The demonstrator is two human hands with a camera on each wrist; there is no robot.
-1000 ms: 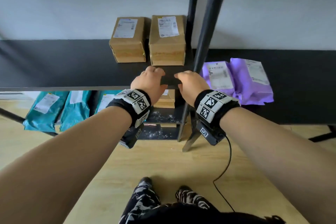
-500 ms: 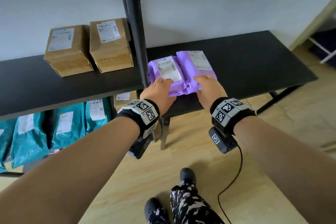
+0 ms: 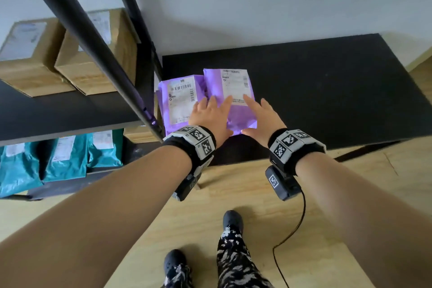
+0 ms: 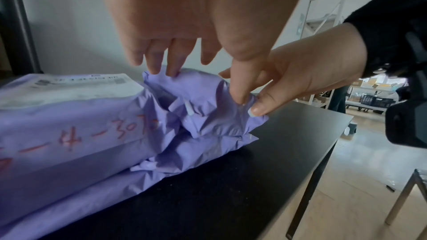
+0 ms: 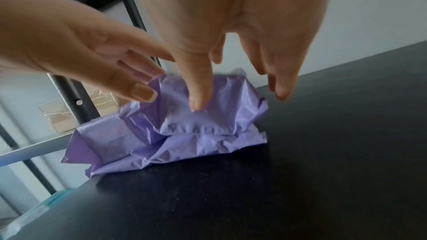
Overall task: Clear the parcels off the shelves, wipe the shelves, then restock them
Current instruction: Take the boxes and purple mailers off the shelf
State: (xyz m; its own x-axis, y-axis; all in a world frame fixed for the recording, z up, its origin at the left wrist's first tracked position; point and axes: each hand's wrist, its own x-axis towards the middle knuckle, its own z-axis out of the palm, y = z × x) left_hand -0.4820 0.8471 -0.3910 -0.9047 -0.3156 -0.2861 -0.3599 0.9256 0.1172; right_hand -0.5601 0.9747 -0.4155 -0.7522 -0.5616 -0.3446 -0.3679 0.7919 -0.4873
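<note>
black shelf board takes up most of the head view, bare but for two purple mailer parcels lying side by side near the upright post, stacked on more purple wrap beneath in the wrist views. next shelf bay holds two cardboard boxes, and teal mailers sit on the lower shelf. since so much stock remains in place, the job looks either early in clearing or well into restocking; i cannot tell which, and no cloth is in sight. pale wood floor and a plain white wall frame it all. left hand rests on the parcels with fingers spread and straight. right hand lies at the right parcel's near edge, fingers extended, thumb at the crumpled end, nothing clenched.
</note>
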